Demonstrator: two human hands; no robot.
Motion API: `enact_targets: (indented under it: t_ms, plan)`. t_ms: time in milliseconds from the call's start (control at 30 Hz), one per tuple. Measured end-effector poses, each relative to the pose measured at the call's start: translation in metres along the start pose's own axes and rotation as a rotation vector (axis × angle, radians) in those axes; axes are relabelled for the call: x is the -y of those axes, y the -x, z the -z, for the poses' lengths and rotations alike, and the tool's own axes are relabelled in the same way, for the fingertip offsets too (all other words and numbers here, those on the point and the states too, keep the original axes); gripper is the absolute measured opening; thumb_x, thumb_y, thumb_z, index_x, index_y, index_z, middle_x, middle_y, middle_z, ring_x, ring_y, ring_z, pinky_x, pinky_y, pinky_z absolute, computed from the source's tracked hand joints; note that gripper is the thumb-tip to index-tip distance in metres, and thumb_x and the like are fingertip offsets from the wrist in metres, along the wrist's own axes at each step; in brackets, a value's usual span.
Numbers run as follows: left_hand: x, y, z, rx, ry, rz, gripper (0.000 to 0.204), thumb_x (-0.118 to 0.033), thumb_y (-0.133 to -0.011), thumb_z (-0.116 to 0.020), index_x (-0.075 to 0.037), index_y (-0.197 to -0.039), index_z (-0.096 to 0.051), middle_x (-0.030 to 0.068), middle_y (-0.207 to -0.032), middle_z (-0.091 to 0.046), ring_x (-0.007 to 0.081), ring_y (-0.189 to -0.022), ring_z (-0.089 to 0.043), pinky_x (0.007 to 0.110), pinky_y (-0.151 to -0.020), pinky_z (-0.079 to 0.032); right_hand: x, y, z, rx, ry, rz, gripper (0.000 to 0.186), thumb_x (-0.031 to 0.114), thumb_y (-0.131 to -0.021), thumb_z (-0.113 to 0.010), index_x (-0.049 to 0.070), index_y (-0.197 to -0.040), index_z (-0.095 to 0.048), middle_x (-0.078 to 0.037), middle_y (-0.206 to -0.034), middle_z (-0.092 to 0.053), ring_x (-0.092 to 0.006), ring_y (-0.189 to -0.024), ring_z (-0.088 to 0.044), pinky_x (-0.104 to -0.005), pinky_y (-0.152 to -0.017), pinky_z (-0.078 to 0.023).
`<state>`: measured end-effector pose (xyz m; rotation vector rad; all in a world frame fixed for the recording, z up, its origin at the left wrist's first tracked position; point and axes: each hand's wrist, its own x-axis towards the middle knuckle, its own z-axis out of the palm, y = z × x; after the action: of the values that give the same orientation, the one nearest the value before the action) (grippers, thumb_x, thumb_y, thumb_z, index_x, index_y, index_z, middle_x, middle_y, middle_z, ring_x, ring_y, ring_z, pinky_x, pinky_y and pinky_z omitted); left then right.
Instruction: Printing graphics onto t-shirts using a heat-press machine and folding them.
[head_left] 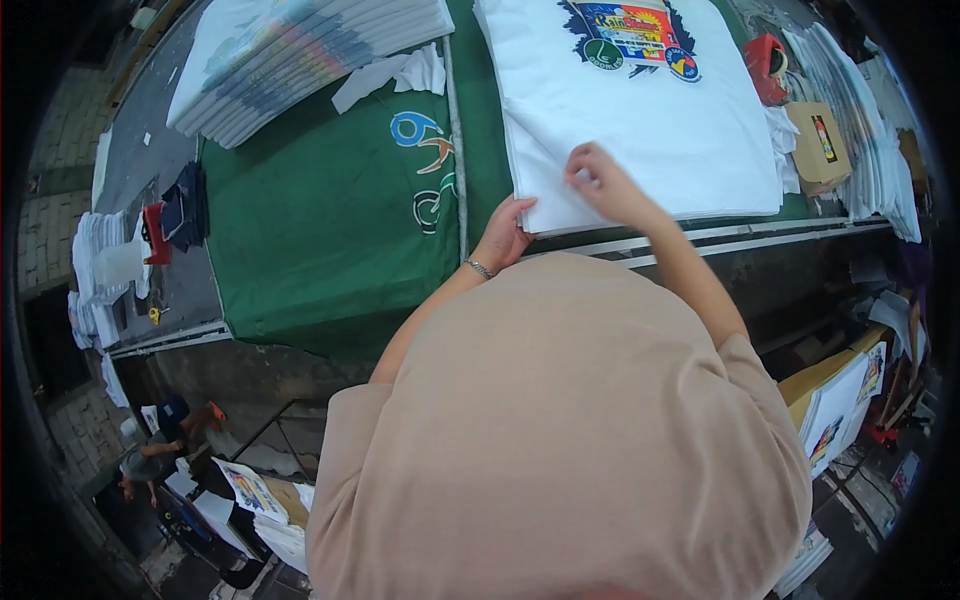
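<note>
A pile of white printed cloth sheets (640,150) lies in front of me, with a colourful print at its far end. My left hand (505,232) is closed on the pile's near left corner, thumb on top and fingers mostly hidden at the edge. Over the near left part of the top sheet is my right hand (605,185), its fingers curled in toward the thumb. Whether anything small is pinched there, I cannot make out. A slanting fold runs across the top sheet just left of the right hand.
Green cloth (320,220) covers the table left of the pile. Beyond it stand a stack of printed sheets (310,60) and white scraps (395,75). At right are a red tape dispenser (766,70), a cardboard box (820,148) and more folded sheets (860,130). Another person (150,460) is at lower left.
</note>
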<state>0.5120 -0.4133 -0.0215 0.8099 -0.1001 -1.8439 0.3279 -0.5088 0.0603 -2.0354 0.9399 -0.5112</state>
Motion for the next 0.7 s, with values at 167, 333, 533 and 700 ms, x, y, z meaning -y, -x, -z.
enact_targets:
  t_ms: [167,333,533,700]
  plan:
    - [-0.001,0.0,0.0,-0.016,0.032,0.028,0.024,-0.013,-0.088,-0.051,-0.004,-0.11,-0.052,0.006,-0.104,-0.06,0.0175,-0.094,-0.06,0.032,-0.08,-0.049,0.0,-0.009,0.032,-0.346,0.421,-0.171,0.007,0.003,-0.076,-0.061,0.002,-0.083,-0.06,-0.016,-0.098,-0.053,-0.0327,-0.097,-0.051,-0.0386,-0.085,-0.042]
    - [0.002,-0.001,0.004,-0.021,0.044,0.013,0.021,-0.015,-0.089,-0.05,-0.005,-0.107,-0.052,0.0054,-0.103,-0.06,0.0176,-0.093,-0.059,0.034,-0.082,-0.047,0.004,0.007,-0.045,-0.04,0.085,0.033,0.018,0.009,-0.073,-0.07,0.004,-0.081,-0.055,-0.013,-0.104,-0.049,-0.0298,-0.095,-0.051,-0.0357,-0.079,-0.044]
    - [0.001,-0.003,0.011,0.056,0.141,0.097,0.027,-0.018,-0.089,-0.05,-0.006,-0.113,-0.052,0.0076,-0.11,-0.059,0.0194,-0.1,-0.058,0.036,-0.089,-0.046,-0.003,0.005,-0.062,-0.007,0.05,-0.025,0.016,0.012,-0.075,-0.07,0.0,-0.074,-0.06,-0.016,-0.1,-0.051,-0.0317,-0.095,-0.052,-0.0376,-0.08,-0.044]
    - [0.003,-0.004,0.008,0.029,0.035,-0.002,0.027,-0.015,-0.088,-0.053,-0.005,-0.113,-0.053,0.0065,-0.108,-0.06,0.0183,-0.1,-0.058,0.033,-0.086,-0.048,0.001,-0.002,-0.028,0.029,0.05,0.086,0.011,0.009,-0.082,-0.064,-0.002,-0.081,-0.06,-0.013,-0.102,-0.051,-0.0287,-0.092,-0.054,-0.0353,-0.079,-0.044]
